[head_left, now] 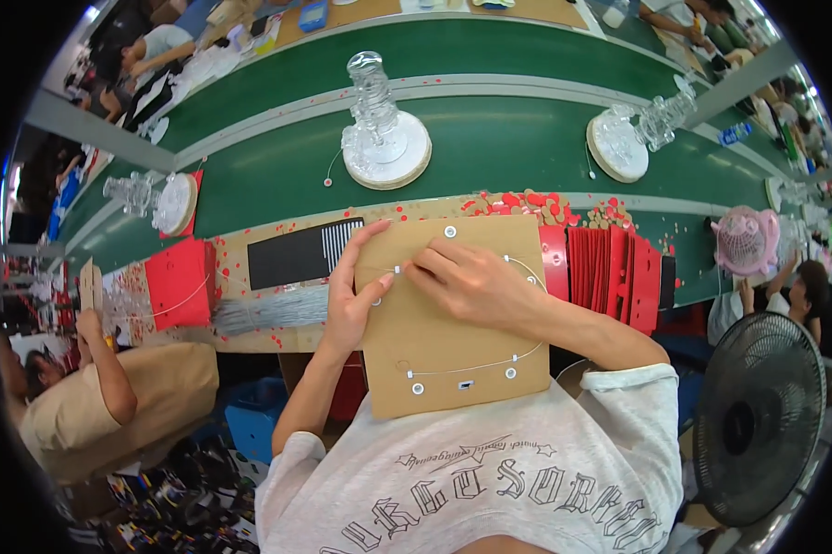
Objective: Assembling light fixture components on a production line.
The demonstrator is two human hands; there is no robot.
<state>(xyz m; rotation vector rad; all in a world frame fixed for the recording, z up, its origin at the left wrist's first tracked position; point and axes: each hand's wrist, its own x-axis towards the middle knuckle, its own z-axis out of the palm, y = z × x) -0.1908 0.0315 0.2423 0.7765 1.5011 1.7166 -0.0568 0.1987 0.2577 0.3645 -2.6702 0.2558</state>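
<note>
A square brown cardboard panel (453, 323) leans against my body, standing over the table edge. Along its left side my left hand (349, 291) grips it, thumb on the face and fingers at the edge. My right hand (471, 282) lies across the upper face, its fingertips pinched together beside a small white clip (397, 270); what is between them is hidden. A thin white wire (467, 371) curves round the panel through small clips, passing beneath my right wrist. Round white-rimmed eyelets (450, 232) and a small rectangular socket (466, 385) sit on the panel.
Stacked red panels (610, 272) stand to the right, near scattered red and brown discs (527, 205). Left lie more red panels (178, 282), a black sheet (287, 258) and a bundle of grey wires (268, 312). Clear ringed lamps (388, 148) stand on the green conveyor (490, 138). A black fan (758, 420) is at right.
</note>
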